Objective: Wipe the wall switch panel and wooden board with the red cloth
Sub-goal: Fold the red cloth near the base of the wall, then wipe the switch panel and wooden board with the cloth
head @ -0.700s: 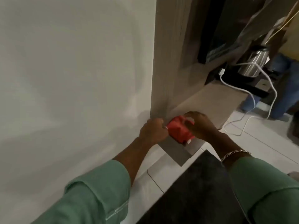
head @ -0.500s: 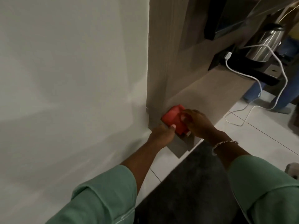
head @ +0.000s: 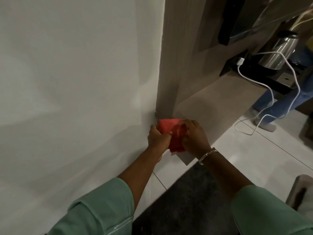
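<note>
Red cloth bunched, long axis vertical; left hand, right hand fingers clamped on it.

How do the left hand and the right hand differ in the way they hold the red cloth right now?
The left hand grips the red cloth from the wall side, thumb on its face; the right hand holds it from the wooden board side, fingers curled into its folds. The right wrist carries a silver bracelet; the left wrist is bare. Both hands are closed on the cloth, and both arms wear green sleeves.
</note>
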`<state>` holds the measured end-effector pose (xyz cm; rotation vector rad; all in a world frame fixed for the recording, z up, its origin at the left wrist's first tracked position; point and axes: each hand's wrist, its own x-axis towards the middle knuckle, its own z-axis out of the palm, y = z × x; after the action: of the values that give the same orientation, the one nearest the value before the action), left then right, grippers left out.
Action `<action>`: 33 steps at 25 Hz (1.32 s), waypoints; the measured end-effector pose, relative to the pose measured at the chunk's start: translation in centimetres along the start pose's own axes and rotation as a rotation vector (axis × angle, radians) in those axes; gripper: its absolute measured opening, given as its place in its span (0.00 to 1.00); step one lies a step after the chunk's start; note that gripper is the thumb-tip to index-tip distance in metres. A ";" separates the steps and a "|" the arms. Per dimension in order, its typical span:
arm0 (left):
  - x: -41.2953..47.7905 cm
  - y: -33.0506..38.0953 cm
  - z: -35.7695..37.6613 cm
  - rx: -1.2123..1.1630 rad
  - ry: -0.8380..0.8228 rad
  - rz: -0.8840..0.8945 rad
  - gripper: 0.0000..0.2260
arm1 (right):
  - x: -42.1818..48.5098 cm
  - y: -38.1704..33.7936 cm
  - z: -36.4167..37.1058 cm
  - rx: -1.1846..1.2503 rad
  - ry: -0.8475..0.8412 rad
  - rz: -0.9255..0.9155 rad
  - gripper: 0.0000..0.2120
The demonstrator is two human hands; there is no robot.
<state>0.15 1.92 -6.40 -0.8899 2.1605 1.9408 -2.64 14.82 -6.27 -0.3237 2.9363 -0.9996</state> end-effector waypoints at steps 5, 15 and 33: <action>-3.4 4.1 -8.9 -0.101 0.015 0.097 0.15 | -3.6 -9.8 1.3 -0.041 0.136 -0.353 0.20; -20.3 11.0 -34.1 -0.210 -0.200 0.311 0.19 | -12.0 -33.4 2.7 0.241 0.304 -0.870 0.30; -38.8 7.6 -65.4 0.820 1.217 1.323 0.25 | -22.3 -61.1 8.0 0.203 0.626 -1.167 0.31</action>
<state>48.01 -45.72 29.41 -0.4052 4.3888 -0.0894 31.38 -32.72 23.35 -2.2119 2.9172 -1.6749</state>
